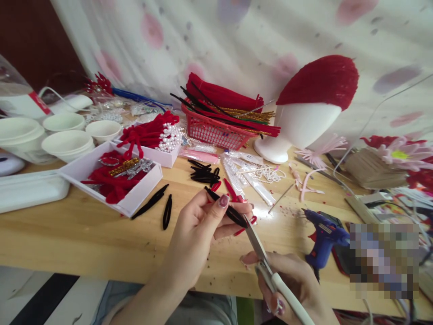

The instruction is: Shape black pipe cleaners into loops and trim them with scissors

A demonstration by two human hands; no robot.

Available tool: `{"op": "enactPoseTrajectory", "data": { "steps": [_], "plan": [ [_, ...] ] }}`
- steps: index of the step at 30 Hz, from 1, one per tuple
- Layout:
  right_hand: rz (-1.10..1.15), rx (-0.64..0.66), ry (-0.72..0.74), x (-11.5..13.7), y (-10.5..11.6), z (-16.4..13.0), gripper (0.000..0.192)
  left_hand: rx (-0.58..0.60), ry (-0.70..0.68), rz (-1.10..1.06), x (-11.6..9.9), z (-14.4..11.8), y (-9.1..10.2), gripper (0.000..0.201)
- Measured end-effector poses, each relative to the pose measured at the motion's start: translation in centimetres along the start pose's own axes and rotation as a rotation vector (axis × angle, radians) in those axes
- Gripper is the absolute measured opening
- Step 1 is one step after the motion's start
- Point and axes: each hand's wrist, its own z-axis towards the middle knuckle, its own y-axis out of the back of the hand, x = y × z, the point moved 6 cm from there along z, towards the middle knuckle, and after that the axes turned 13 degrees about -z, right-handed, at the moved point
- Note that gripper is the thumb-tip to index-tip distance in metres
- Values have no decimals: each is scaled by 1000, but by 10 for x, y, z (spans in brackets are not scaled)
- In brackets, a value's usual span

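Observation:
My left hand pinches a black fuzzy pipe-cleaner petal between thumb and fingers, above the front of the table. In my right hand is a pair of scissors with white handles. Their blade tips meet the lower right end of the black petal; whether they cut into it I cannot tell. To the left of my left hand lie two similar black petals on the wood. Behind it sits a small pile of black loops. A few red pieces lie partly hidden behind my fingers.
A white box of red and glittery pieces stands left, near paper cups. Behind are a red basket of pipe cleaners and a white mannequin head. A blue glue gun lies right, among cables and flowers.

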Motion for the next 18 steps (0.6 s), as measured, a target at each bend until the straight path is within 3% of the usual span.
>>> {"op": "enactPoseTrajectory", "data": {
  "steps": [9,18],
  "plan": [
    [-233,-100,17,12,9,1,43,-15,-21,14,-1,1,0,23],
    [-19,15,-29,9,-3,10,56,-57,-23,14,-3,-1,2,25]
  ]
}}
